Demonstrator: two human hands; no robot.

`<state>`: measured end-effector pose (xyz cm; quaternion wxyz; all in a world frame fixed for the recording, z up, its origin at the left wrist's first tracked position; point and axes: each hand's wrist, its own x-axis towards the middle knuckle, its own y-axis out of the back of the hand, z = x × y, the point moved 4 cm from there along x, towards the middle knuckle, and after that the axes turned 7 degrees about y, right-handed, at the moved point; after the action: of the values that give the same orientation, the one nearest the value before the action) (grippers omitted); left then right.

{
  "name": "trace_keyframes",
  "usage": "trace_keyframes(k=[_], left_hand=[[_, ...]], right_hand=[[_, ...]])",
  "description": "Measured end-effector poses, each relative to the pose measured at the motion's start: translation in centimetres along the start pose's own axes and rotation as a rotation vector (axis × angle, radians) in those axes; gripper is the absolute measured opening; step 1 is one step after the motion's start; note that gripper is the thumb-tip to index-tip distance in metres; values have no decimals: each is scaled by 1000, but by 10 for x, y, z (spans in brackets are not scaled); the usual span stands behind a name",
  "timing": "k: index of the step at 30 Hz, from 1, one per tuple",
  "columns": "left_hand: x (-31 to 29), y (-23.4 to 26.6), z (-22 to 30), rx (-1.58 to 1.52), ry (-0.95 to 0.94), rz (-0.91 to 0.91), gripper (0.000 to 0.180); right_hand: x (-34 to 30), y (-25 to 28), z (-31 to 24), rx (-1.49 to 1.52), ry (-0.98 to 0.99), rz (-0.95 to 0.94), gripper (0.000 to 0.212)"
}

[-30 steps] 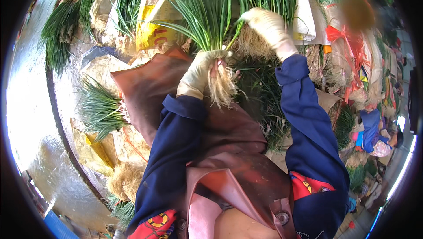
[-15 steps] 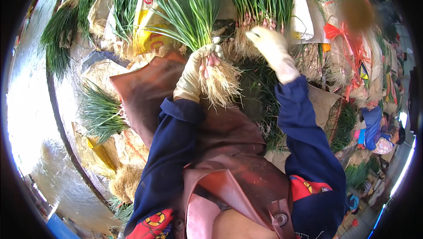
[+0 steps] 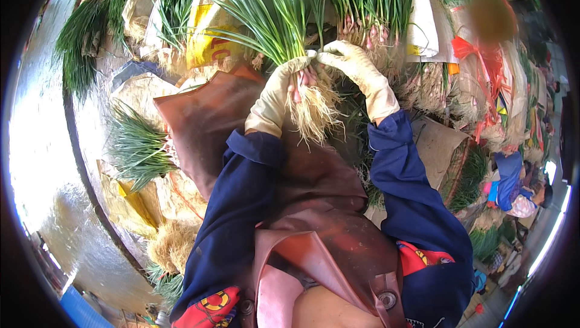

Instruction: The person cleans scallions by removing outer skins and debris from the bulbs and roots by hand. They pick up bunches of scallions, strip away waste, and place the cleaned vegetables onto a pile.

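Note:
A thick bunch of green onions [image 3: 279,22] stands upright in my gloved left hand [image 3: 275,98], whose fingers wrap round it just above the pinkish bulbs. Pale stringy roots [image 3: 314,110] hang below that grip. At the bunch's right side, my gloved right hand [image 3: 356,71] pinches with thumb and fingertips close to the left fingers. A thin green stalk [image 3: 321,16] rises from this pinch, its lower end mostly hidden by the fingers. Just beyond the right hand lies a pile of green onions [image 3: 368,1], bulbs and roots toward me.
A brown apron [image 3: 208,122] covers my lap. To the left, another onion bunch [image 3: 140,149] lies on sacking, beside a wet grey floor [image 3: 90,231]. Red plastic ties [image 3: 477,56] hang on sacks at right. A person [image 3: 513,177] sits farther right.
My right hand has come left from the onion pile to the bunch, its fingers now pinched with a stalk. The left hand and bunch have shifted slightly right.

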<state>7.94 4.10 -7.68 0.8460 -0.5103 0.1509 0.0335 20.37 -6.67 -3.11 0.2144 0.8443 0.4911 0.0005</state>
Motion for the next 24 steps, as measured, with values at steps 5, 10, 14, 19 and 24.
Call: trace_keyframes(k=[5,10,14,19,24], left_hand=[[-1,-3,-2,-136,-42,61,36],[-12,-25,1,-204,-51,111,38],[-10,-13,-4,-255,54,14,37],[-17,-25,4,-474,-35,-105,33],[-20,-18,8,-409,17,-145,40]], right_hand=[[22,-10,-20,737,-214,23,36],[40,-7,12,473,-81,80,20],[22,9,27,383,85,98,4],[-31,46,35,-684,-129,-175,21],[-32,49,-18,-727,-346,-92,20]])
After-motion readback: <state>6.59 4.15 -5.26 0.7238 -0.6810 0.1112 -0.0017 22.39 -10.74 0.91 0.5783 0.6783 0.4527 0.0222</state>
